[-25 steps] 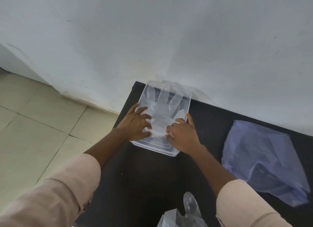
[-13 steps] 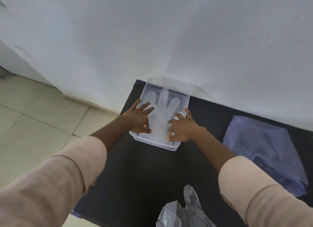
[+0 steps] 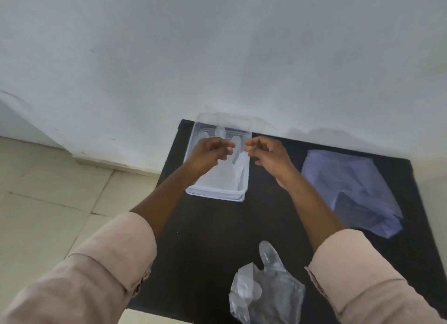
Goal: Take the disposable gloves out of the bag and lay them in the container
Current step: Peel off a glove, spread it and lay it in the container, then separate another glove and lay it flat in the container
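Clear glove in container; one loose glove outside.

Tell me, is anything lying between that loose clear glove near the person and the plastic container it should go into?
Nothing visible does. The loose glove lies at the near edge of the black table, and only bare tabletop separates it from the container by the wall. The purple bag sits off to the right, clear of that path.

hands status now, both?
Left hand: fingers curled, above the container; whether it pinches anything cannot be told.
Right hand: same, cannot be told.
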`<move>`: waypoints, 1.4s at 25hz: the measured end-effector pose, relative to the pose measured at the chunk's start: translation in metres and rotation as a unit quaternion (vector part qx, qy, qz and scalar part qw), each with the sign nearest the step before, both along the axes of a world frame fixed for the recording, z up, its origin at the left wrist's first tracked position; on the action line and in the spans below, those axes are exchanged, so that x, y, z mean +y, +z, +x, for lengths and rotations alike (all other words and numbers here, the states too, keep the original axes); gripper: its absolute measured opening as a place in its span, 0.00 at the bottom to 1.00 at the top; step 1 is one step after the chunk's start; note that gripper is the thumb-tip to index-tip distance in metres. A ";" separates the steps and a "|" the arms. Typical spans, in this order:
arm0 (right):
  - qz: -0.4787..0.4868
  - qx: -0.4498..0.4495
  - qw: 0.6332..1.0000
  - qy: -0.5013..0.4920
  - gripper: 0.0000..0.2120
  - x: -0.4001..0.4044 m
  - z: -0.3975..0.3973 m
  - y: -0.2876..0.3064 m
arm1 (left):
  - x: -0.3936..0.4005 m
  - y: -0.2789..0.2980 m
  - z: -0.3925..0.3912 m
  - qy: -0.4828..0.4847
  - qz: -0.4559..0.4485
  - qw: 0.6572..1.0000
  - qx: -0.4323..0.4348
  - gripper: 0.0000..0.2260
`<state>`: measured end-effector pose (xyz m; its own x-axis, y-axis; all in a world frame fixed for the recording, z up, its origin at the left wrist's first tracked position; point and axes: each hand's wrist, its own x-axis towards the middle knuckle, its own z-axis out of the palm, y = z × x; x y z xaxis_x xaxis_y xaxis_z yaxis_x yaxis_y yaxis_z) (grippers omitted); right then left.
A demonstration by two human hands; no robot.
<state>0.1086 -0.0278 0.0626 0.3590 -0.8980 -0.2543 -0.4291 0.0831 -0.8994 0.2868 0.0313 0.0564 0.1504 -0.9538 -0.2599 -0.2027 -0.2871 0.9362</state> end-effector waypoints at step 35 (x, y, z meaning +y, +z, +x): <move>0.328 -0.045 0.903 -0.273 0.06 0.236 -0.161 -0.091 | 0.249 -0.098 -0.231 -0.122 0.117 0.927 -0.334 0.43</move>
<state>-0.0523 0.2081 -0.0282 -0.0464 -0.6136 -0.7882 -0.0913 0.7884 -0.6084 0.0556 0.2806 -0.0417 0.1390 -0.9099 -0.3908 -0.8008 -0.3354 0.4962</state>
